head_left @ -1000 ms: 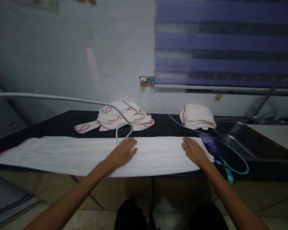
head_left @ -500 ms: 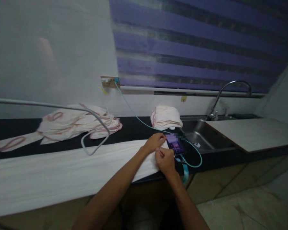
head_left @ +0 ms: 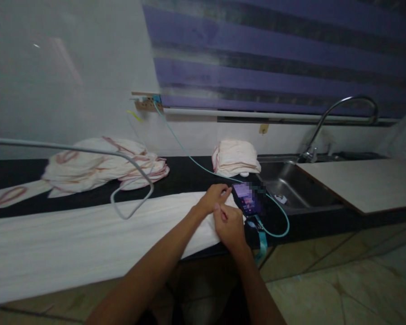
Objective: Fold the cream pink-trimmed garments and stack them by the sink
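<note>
A long white cloth (head_left: 98,243) runs flat along the dark counter from the left edge of view to my hands. Near its right end, my left hand (head_left: 216,198) is closed on the cloth, thumb stretched to the right. Just in front of it my right hand (head_left: 229,223) curls closed, pinching the cloth near the same end. The two hands almost touch, and the fingertips are mostly hidden beneath them. Right beside the cloth's end lies a phone (head_left: 246,198) with its screen lit, plugged to a teal cable (head_left: 286,219).
A heap of red-edged cloth (head_left: 98,164) lies at the back left, and a folded cloth stack (head_left: 236,155) near the sink (head_left: 291,187). A pale board (head_left: 352,180) covers the sink's right side. A bent grey rod (head_left: 135,160) crosses the left foreground.
The view has shifted slightly, with the sink and wall moving in the picture. My right hand has come a little closer to my left at the cloth's end.
</note>
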`<state>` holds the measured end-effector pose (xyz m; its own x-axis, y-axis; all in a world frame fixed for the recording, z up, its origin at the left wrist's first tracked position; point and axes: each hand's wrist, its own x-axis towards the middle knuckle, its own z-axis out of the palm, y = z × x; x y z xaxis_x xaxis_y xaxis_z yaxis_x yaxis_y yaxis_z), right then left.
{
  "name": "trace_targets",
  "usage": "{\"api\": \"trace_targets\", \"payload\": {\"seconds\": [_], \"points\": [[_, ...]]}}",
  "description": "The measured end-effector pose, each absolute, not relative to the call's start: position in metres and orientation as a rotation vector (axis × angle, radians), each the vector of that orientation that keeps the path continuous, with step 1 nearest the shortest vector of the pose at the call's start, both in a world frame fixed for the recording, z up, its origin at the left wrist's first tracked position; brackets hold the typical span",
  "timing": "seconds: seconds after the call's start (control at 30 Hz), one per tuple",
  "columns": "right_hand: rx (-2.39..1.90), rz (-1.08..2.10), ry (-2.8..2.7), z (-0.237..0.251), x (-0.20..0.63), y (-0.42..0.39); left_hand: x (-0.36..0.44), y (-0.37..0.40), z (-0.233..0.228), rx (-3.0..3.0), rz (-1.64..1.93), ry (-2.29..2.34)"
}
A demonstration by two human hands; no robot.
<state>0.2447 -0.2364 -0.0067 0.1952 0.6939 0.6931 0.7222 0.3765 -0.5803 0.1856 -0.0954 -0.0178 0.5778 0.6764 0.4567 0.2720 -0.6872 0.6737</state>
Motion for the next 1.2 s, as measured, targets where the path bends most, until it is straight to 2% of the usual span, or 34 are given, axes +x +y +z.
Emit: {"api": "trace_targets", "payload": {"seconds": [0.53,0.73,1.1,1.2], "points": [[-1.264,-0.011,-1.481,-0.003,0.244,-0.242,0.181,-0.117,-0.003,2.020,1.153,0.797],[-1.385,-0.105,-1.318,-0.001,0.271,-0.264,0.180,-0.097,-0.005,1.693,1.275,0.745],[-1.682,0.198,-1.235,-0.023,0.251,-0.275,0.183,-0.082,-0.011,1.186,1.130,0.545],[-1.707,0.195,-1.186,-0.022,0.251,-0.273,0.182,-0.084,-0.009,1.109,1.110,0.506]]}}
